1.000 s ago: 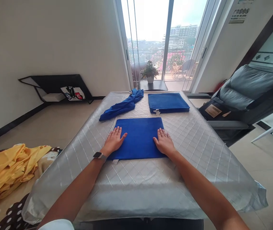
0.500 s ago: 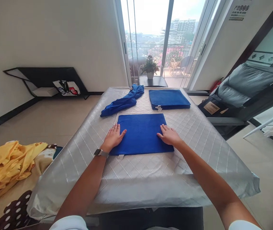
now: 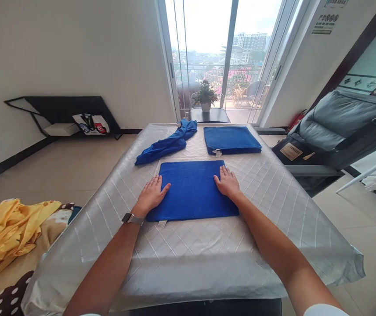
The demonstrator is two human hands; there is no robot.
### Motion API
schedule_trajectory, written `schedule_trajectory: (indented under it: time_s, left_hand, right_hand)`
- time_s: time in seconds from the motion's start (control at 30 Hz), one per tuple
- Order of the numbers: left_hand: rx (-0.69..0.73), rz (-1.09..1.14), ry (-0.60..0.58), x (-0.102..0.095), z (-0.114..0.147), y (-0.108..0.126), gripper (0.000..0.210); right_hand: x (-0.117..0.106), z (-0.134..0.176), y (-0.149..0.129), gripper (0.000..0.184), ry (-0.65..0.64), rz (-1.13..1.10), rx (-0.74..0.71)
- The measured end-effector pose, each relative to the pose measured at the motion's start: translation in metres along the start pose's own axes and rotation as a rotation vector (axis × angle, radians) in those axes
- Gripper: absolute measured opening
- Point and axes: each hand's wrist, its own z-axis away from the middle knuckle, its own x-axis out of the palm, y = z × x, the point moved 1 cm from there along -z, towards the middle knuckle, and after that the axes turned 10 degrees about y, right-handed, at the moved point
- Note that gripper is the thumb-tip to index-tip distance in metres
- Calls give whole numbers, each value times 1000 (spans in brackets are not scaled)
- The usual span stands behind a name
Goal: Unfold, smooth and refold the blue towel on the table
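Observation:
A blue towel (image 3: 193,193) lies flat as a neat rectangle on the silver quilted tablecloth (image 3: 191,245), its small white label at the near edge. My left hand (image 3: 150,192) rests flat along the towel's left side, fingers outstretched. On the right side, my right hand (image 3: 228,181) lies open with its palm down and fingers pointing toward the far right corner. Neither hand grips anything. Beyond the towel, to the left, is a crumpled blue towel (image 3: 168,144). A flat stack of folded blue towels (image 3: 232,139) sits at the far right, white tags at its front.
A potted plant (image 3: 205,96) stands on a chair beyond the table, before the glass door. A grey recliner (image 3: 336,127) is at the right. Yellow cloth (image 3: 13,232) is heaped at the left. A black frame (image 3: 66,112) leans by the wall.
My right hand has slid slightly toward the far right corner of the towel. My left hand stays on the left edge, and the view has shifted slightly.

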Motion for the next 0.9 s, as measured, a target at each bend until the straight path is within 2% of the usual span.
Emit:
schedule_trajectory:
  time_s: [0.17,0.27,0.33,0.43,0.53,0.63,0.7,0.8,0.9]
  left_hand:
    - [-6,-25,61,-4,0,0,82]
    - [14,-30,121,-7,-1,5,80]
    - [75,-8,151,-10,-2,18,77]
    - [267,59,133,-13,-4,56,73]
    - [455,118,85,-12,-13,114,72]
    - [568,186,48,0,-31,174,70]
    - [586,247,20,12,-44,205,68]
    - [521,319,12,27,-58,229,66]
    - [455,308,13,33,-59,219,70]
  right_hand:
    - [0,1,-1,71,78,-2,-59]
    - [0,1,-1,70,44,-42,-101]
    - [1,0,-1,72,9,-68,-86]
    - [1,-1,-2,73,-1,-89,-72]
    - [2,-1,-2,73,7,-98,-71]
    - [3,0,0,70,15,-73,-94]
    - [4,1,3,69,5,-42,-129]
    - [4,2,5,71,-12,-15,-155]
    - [5,1,4,68,8,-35,-127]
